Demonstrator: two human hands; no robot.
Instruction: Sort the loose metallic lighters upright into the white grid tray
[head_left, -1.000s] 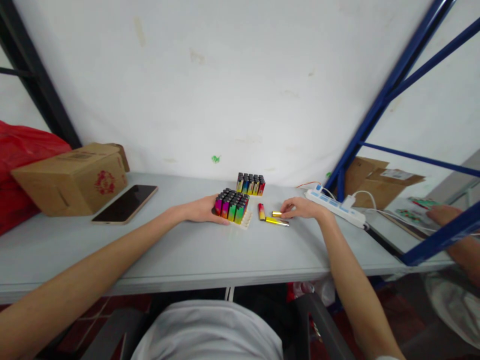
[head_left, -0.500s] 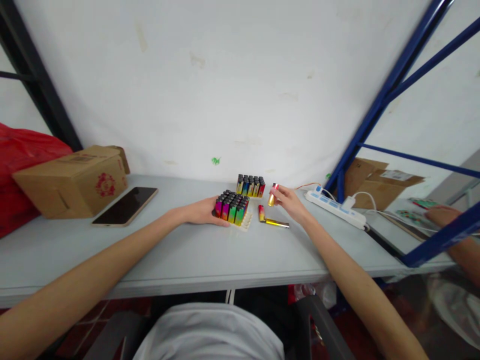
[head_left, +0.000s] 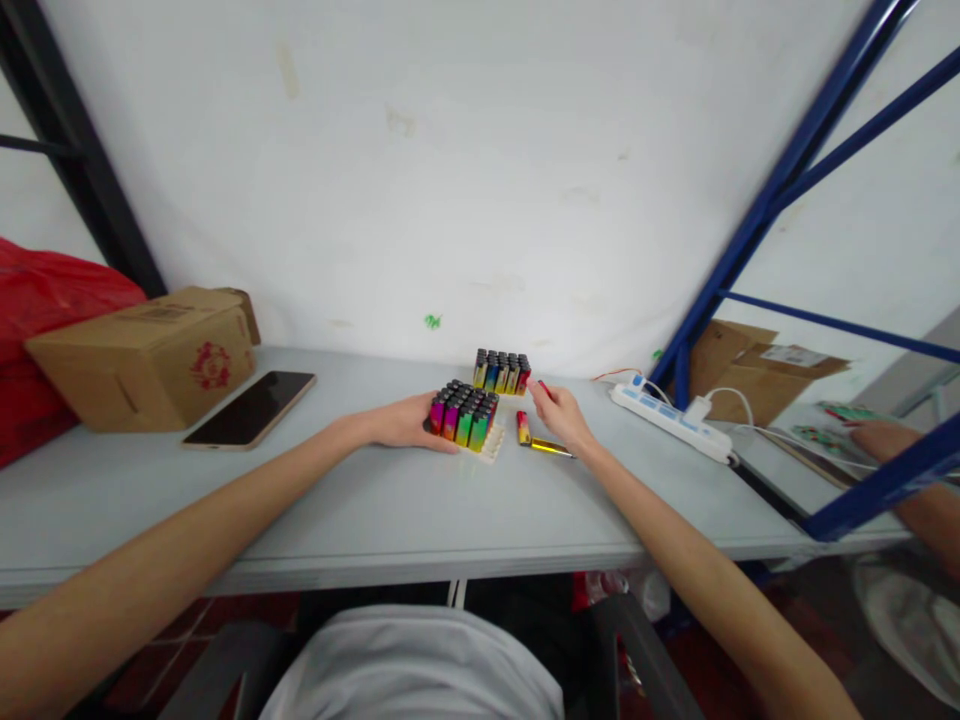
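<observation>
The left hand (head_left: pixel 409 421) grips a tray (head_left: pixel 493 444) of lighters (head_left: pixel 463 428); the right hand (head_left: pixel 559 413) pinches a red lighter (head_left: pixel 545 389), with two loose lighters (head_left: pixel 523 430) on the counter (head_left: pixel 390 510) just beside it.

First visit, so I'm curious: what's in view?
Near lighters: many, multicoloured with black tops, in tray
Tray: one, whitish, table's middle
Far lighters: many, multicoloured, near wall
Loose lighters: two, red-yellow and gold, on table
Held lighter: one, red part showing, in right hand
Table: one, grey, centre
Wall: one, white, behind
Tablet or phone: one, black screen, left
Boxes: two, brown, left and right
Bag: one, red, far left
Power strip: one, white and blue, right
Blue frame: one, blue, right
Black frame: one, black, left
Chair: one, dark grey, bottom
Other person's hand: one, bare, far right
Shirt: one, light grey, bottom
Left hand: one, bare, at tray's left
Right hand: one, bare, near loose lighters
</observation>
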